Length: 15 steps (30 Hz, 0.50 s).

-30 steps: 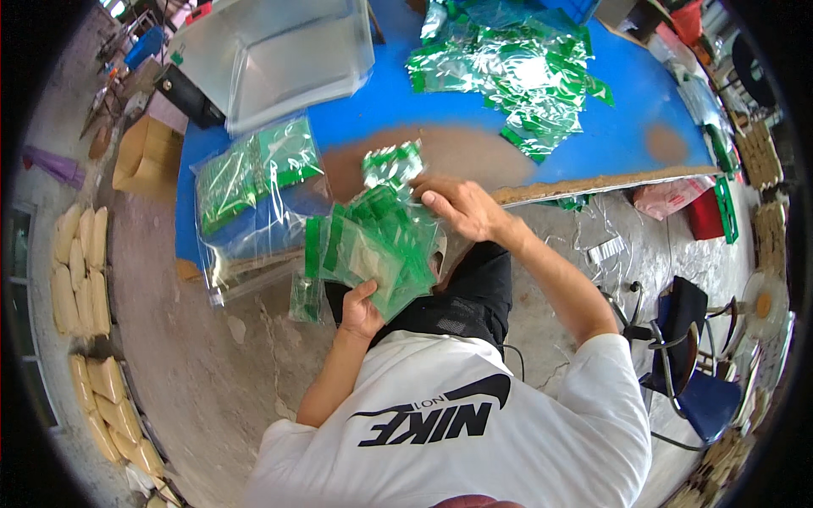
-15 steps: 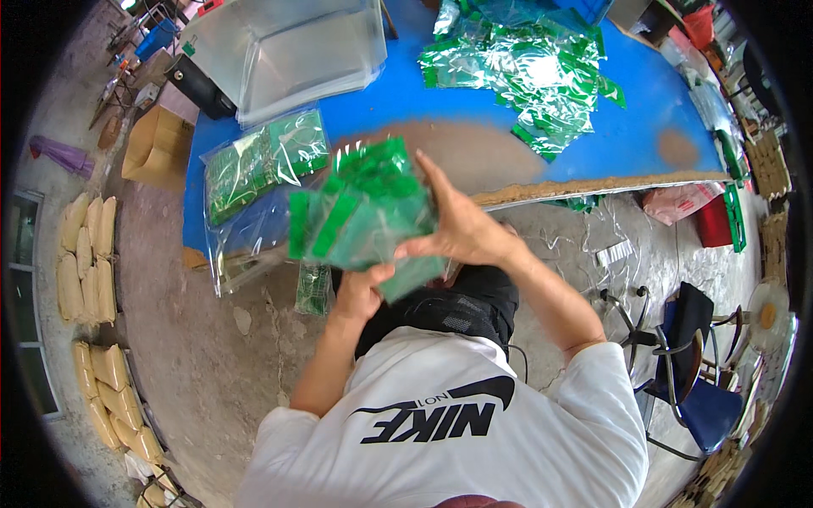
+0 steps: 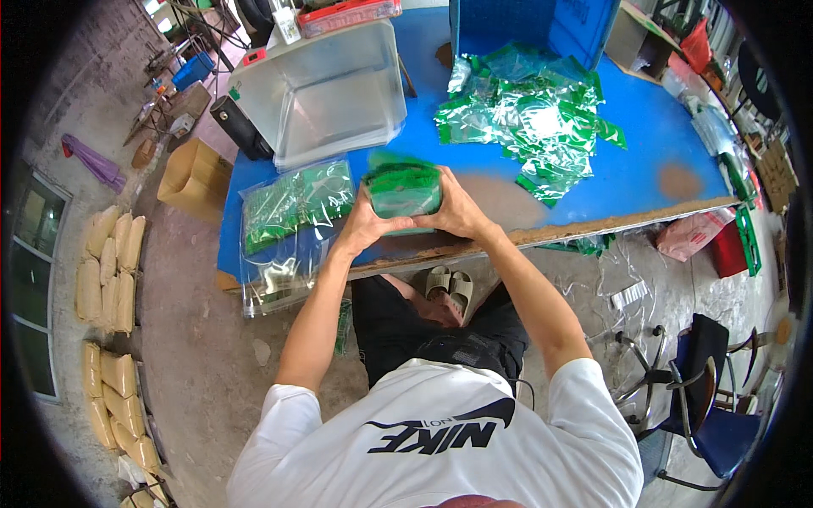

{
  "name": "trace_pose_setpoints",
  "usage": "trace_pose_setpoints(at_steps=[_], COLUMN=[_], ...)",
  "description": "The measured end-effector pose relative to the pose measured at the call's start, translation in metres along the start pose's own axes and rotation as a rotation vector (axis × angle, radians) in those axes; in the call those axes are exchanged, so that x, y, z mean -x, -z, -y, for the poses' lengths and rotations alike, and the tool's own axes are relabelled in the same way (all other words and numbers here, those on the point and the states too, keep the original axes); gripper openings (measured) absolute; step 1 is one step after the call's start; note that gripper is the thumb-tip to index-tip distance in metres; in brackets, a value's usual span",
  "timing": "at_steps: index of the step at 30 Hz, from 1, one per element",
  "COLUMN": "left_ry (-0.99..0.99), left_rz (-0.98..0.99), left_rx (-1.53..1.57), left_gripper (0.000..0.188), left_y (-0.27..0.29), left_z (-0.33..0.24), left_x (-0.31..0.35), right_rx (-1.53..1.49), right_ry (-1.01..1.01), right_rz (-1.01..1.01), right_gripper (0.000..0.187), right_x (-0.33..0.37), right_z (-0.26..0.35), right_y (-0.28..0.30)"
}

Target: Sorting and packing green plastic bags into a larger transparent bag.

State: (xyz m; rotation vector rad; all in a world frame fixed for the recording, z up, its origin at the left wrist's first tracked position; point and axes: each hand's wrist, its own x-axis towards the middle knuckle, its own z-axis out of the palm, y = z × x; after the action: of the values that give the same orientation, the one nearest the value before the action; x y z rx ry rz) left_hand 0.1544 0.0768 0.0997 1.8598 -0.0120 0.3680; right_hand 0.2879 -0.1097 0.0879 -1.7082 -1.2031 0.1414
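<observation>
Between both hands, above the table's front edge, is a stack of clear plastic bags with green bands (image 3: pixel 405 193). My left hand (image 3: pixel 366 225) grips its left side, and my right hand (image 3: pixel 461 209) wraps round its right side. Both thumbs point inward along the near edge. The far end of the stack is smeared by motion. Left of my left hand lies a large clear bag (image 3: pixel 298 201) with green-banded packets in it; its loose end droops over the table's edge. Farther right spreads a loose heap of shiny green and clear bags (image 3: pixel 542 127).
The blue table (image 3: pixel 631 173) has a worn front edge. On it stand a translucent plastic bin (image 3: pixel 339 89), a black cylinder (image 3: pixel 241 127) and a blue crate (image 3: pixel 533 30). An open cardboard box (image 3: pixel 196 179) is left of the table. A chair (image 3: pixel 711 415) stands at right.
The stack has moved right and away from me, over the table edge. My left hand has gone from its near corner to its left side; the bags now sit more evenly together.
</observation>
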Motion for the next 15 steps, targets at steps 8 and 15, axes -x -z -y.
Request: trace_pose_setpoints(at_steps=[8,15], left_ry=[-0.018,-0.008], left_rz=[-0.191,-0.124], left_rx=[0.302,0.339], left_gripper=[0.133,0.113], left_y=[-0.009,0.001], left_z=[-0.035,-0.009], left_x=[0.005,-0.003], right_rx=[-0.013,0.068], right_ry=[-0.198,0.005], right_rz=[0.108,0.063], right_gripper=[0.086,0.097], right_x=[-0.007,-0.007], right_z=[0.015,0.012], right_y=[0.009,0.007])
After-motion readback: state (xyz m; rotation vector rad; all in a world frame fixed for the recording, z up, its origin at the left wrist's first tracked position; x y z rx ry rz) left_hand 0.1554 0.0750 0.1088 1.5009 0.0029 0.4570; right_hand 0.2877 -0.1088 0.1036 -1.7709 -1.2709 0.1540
